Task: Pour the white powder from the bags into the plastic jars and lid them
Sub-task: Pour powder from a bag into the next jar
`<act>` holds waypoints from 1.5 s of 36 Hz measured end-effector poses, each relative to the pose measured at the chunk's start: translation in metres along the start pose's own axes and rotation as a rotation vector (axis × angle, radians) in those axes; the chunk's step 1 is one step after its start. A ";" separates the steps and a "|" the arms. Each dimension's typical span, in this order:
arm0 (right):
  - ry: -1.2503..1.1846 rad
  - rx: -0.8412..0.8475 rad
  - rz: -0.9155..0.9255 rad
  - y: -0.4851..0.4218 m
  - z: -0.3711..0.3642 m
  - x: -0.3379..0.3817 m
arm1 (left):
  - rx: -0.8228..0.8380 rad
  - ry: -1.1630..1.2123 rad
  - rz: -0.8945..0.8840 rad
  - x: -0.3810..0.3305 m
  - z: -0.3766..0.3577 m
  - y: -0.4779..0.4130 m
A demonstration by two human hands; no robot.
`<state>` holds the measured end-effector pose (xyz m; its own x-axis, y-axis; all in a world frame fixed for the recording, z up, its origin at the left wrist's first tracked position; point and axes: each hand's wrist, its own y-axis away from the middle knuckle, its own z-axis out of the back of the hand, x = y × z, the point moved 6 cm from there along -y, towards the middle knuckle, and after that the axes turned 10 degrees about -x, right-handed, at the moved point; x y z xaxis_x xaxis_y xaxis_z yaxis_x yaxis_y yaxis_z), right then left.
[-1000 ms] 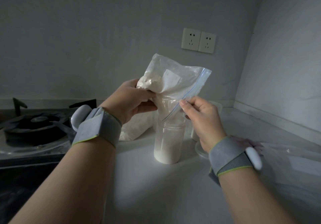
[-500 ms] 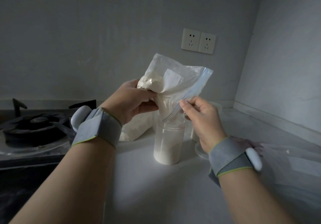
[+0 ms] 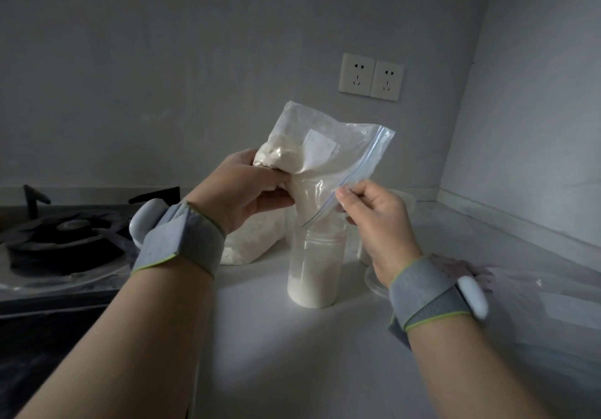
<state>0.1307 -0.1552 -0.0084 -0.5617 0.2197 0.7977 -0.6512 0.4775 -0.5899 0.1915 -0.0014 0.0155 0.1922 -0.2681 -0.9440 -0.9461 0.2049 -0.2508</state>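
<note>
Tipped zip bag (image 3: 325, 145) of white powder, mouth down at the open plastic jar (image 3: 317, 269), which stands part-filled on the table (image 3: 292, 353). Fingers of left hand (image 3: 247, 191) curl round the bag's bunched middle. Fingers of right hand (image 3: 377, 220) pinch its blue zip edge just above the jar mouth.

Head view: I watch through one wide-angle camera worn on the person's head, facing forward and down at close range, with the left hand (image 3: 247, 191) and right hand (image 3: 379, 223) mid-frame, the countertop (image 3: 292, 360) below, the stove (image 3: 65, 239) at far left, and the wall corner (image 3: 458, 125) behind.
</note>
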 end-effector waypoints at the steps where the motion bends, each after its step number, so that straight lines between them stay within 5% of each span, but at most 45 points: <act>1: -0.009 0.001 -0.001 0.000 0.000 0.000 | -0.001 0.002 -0.001 0.000 0.000 0.000; 17: -0.032 -0.026 0.057 -0.002 0.001 0.002 | 0.020 -0.050 0.012 0.000 0.001 0.003; 31: 0.002 -0.020 0.028 -0.003 0.001 -0.004 | 0.152 -0.402 0.126 0.008 0.006 0.010; 44: 0.017 0.004 0.010 -0.004 -0.001 -0.010 | -0.165 -0.132 -0.030 -0.011 0.010 0.002; 54: 0.017 0.082 -0.050 0.003 -0.007 -0.009 | -0.116 0.021 -0.130 -0.021 0.001 0.006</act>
<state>0.1374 -0.1495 -0.0162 -0.5193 0.2121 0.8278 -0.7178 0.4175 -0.5573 0.1817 0.0062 0.0334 0.3108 -0.3053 -0.9001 -0.9375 0.0575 -0.3432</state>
